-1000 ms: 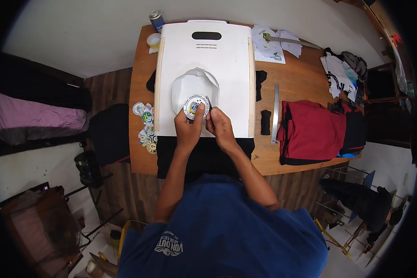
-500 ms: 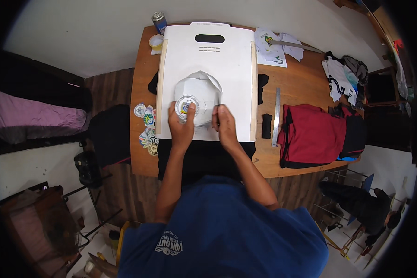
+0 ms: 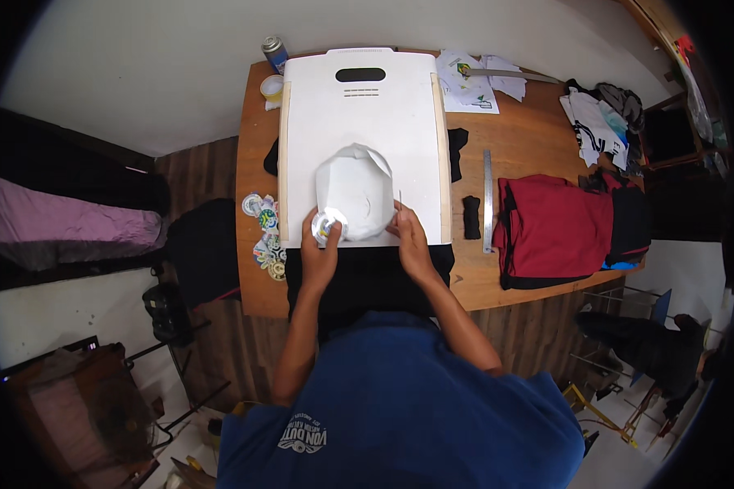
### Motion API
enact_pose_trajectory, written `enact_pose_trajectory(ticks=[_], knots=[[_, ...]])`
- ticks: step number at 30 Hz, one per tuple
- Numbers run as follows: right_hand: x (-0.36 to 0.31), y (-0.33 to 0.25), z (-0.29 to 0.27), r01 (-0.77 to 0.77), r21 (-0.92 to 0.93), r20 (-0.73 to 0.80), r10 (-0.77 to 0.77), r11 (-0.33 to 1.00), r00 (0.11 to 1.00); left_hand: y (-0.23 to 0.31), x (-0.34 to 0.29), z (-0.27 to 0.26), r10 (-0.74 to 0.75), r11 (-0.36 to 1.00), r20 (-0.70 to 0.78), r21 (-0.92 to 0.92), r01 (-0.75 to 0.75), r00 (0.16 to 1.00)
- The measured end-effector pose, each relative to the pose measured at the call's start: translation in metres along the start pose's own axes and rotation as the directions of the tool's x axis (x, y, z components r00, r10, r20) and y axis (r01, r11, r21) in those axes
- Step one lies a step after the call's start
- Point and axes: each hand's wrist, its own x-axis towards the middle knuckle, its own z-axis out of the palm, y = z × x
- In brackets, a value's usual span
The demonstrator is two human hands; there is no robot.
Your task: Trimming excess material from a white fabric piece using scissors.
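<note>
A white board (image 3: 363,118) with a dark oval slot at its far end lies before me on the table. On its near half rests a white, roughly round piece of sheet (image 3: 355,183) with raised, creased edges. My left hand (image 3: 320,254) is closed on a round printed patch (image 3: 328,225), thumb on its face, at the near-left rim of the sheet. My right hand (image 3: 414,251) is closed at the near-right rim. A thin, slender tool (image 3: 400,200) sticks up from its fingers; its kind is too small to make out.
Several round printed patches (image 3: 267,236) lie left of the board on the wooden table (image 3: 469,277). To the right are a steel ruler (image 3: 488,204), a small black cloth piece (image 3: 471,217) and folded red cloth (image 3: 554,228). A spray can (image 3: 275,55) and tape roll (image 3: 272,87) stand far left.
Both hands have moved nearer to me with the patch and the tool. The white sheet has shifted slightly toward me, and the right hand has drawn away from its inner edge.
</note>
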Motion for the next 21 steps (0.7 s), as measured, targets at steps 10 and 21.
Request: enact_pose_trajectory(ticks=[10, 21], knots=[[-0.014, -0.029, -0.026, 0.165, -0.249, -0.064, -0.186, 0.954, 0.980, 0.047, -0.014, 0.001, 0.001, 0.981, 0.064, -0.193, 0.011, 0.998], [0.001, -0.095, 0.023, 0.140, -0.038, 0.264, -0.125, 0.989, 0.956, 0.094, -0.008, 0.013, 0.132, 0.969, 0.193, -0.234, -0.085, 0.972]])
